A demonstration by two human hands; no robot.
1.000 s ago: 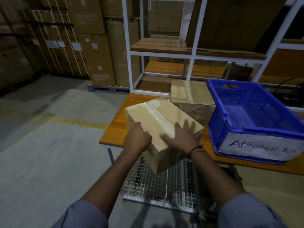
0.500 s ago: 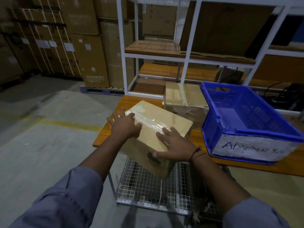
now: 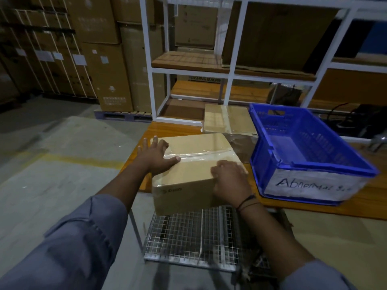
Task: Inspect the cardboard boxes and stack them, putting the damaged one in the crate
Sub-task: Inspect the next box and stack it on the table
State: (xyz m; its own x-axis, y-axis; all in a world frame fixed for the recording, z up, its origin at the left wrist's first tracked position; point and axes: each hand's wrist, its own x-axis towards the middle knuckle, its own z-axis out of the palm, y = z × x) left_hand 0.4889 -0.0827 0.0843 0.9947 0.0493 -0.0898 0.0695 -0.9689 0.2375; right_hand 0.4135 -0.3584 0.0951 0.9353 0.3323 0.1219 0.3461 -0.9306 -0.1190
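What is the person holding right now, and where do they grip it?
The cardboard box: right hand grips its near right corner; left hand presses flat on top.

This is looking like a warehouse: tall stacked cartons (image 3: pixel 104 70) are standing on a pallet (image 3: pixel 123 116) far beyond the fingers (image 3: pixel 154 141), white shelving (image 3: pixel 189 70) is rising ahead of them, and a yellow line (image 3: pixel 83 159) is crossing the concrete floor (image 3: pixel 41 174) to their left.

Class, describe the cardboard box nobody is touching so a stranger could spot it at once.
Find the blue crate on the wooden table. Beside its left wall, at the far end, sits a taped cardboard box. Unlike the nearer box, nobody holds it.
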